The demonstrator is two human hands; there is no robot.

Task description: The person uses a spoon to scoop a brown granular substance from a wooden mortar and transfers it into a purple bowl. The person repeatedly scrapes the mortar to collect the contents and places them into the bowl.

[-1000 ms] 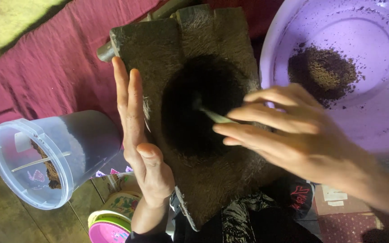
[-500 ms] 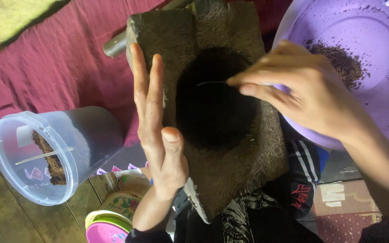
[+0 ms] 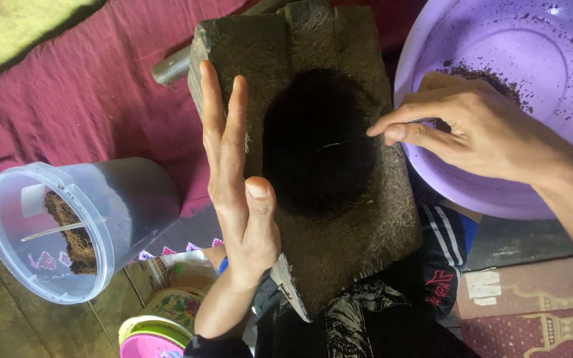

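— Right, what have we got on the left side?

— Left hand (image 3: 240, 199) is laid flat along the left edge of the dark wooden block (image 3: 313, 159), fingers straight and together, thumb up, gripping nothing. My read: it's bracing the block so it doesn't shift.

— And the right?

— Right hand (image 3: 478, 132) sits at the block's right edge, over the rim of the purple basin (image 3: 565, 53). Its fingers are pinched narrow on a thin, pale sliver of a tool (image 3: 339, 142), reaching left into the black hollow (image 3: 316, 142). I'd judge the basin sits close to catch what comes out; there's dark crumbly powder (image 3: 478, 76) in it, just behind the hand.

— What's inside that hollow?

— Can't tell. It's pure black; the tool's tip vanishes into it, and its handle is hidden under the fingers.

— Anything else around?

— Clear plastic tub (image 3: 68, 229) lying on its side at the near left, some brown stuff in it. Maroon cloth (image 3: 81, 113) underneath. Far side, a grey cylinder (image 3: 170, 66) pokes out behind the block, mostly covered. The basin is cut off at the right.
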